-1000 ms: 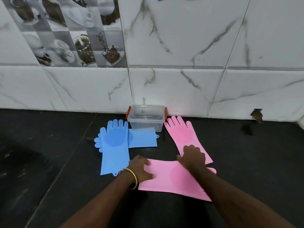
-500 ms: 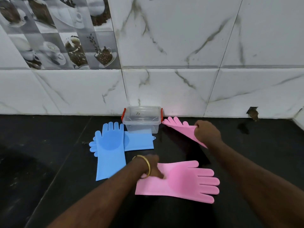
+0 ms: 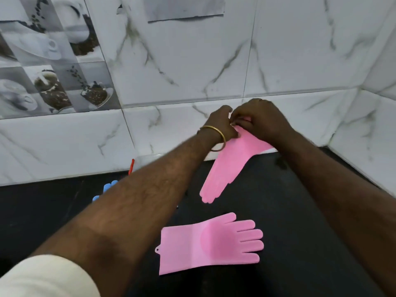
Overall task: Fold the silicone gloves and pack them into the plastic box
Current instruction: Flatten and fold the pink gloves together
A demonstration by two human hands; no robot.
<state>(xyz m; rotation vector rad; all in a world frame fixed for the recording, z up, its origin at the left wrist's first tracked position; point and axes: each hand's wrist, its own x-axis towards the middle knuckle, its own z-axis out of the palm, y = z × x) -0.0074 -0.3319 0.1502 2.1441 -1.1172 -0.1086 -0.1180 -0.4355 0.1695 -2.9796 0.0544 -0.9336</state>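
A pink silicone glove (image 3: pixel 225 168) hangs in the air, cuff up and fingers down. My left hand (image 3: pixel 220 123) and my right hand (image 3: pixel 259 118) both pinch its cuff, close together, in front of the wall. A second pink glove (image 3: pixel 205 245) lies flat on the black counter below, fingers pointing right. Only the fingertips of a blue glove (image 3: pixel 108 188) show past my left forearm. Of the plastic box I see just a red clip (image 3: pixel 131 166); my left arm hides everything else of it.
The black counter (image 3: pixel 289 232) meets a white marble-tiled wall (image 3: pixel 192 71) at the back, and a side wall (image 3: pixel 368 136) closes the right corner. Picture tiles of coffee cups cover the upper left wall.
My right hand lifted the far pink glove off the counter. My left hand left the near pink glove and joined it at the cuff. The view has moved closer and to the right.
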